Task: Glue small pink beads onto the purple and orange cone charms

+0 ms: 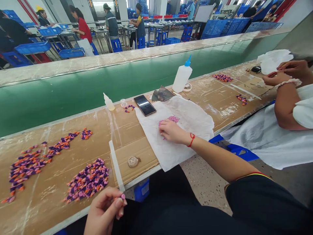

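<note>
- Pinching a small pink piece [123, 196] between thumb and fingertips, the left hand [105, 211] closed at the near edge of the tabletop [137, 145], nearer than a heap of purple-and-orange pieces [87, 181].
- Resting on a crumpled white sheet [195, 120] at the middle of the tabletop, the right hand [173, 132] with a red string bracelet [192, 140], loosely curled and gripping nothing visible, its fingers on a patch of pink beads [171, 119].
- Lying farther left, a long scattered band of similar pieces [26, 171].
- Standing beyond the sheet, a black smartphone [144, 105], a squeeze bottle with a blue nozzle [182, 75] and a smaller bottle of yellowish liquid [109, 102].
- Reaching in at far right, a co-worker's two hands [286, 73], well apart from the person's own, beside a white cloth [275, 61].
- Running behind the tabletop, a green conveyor belt [73, 98], with other workers and blue crates [50, 31] beyond it.
</note>
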Demonstrator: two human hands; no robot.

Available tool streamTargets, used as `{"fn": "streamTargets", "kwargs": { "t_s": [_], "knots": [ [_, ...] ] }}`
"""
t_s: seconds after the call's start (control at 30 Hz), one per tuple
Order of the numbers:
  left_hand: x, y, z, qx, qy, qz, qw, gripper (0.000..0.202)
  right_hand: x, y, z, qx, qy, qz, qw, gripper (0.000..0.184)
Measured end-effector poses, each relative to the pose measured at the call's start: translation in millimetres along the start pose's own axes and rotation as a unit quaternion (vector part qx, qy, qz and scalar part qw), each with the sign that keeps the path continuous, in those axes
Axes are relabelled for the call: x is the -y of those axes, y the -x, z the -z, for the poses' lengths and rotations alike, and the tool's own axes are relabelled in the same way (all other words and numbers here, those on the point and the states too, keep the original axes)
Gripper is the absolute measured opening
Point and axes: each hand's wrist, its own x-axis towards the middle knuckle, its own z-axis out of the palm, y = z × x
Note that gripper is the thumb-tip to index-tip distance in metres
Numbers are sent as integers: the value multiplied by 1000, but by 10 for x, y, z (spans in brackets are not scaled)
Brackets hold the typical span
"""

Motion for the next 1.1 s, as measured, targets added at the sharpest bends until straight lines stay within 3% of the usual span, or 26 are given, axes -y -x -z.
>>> {"fn": "streamTargets", "kwargs": {
  "t_s": [0.23,0.4,0.47,0.73,1.1],
  "knots": [
    [-48,-59,-114,52,-54,-30,997,25,161,45,44,-10,28,37,999,16],
    [-219,-183,-319,187,-124,-112,968,16,183,96,182,-52,-20,71,996,14],
    [-238,-206,-353,210,-131,-134,960,15,105,102,205,-59,-25,64,996,12],
    [4,-241,-195,158,-112,-117,974,24,-154,110,20,-12,-12,29,999,10],
    [42,-180,-207,140,-121,-84,979,28,-6,14,11,31,40,45,998,13]
  ]
}}
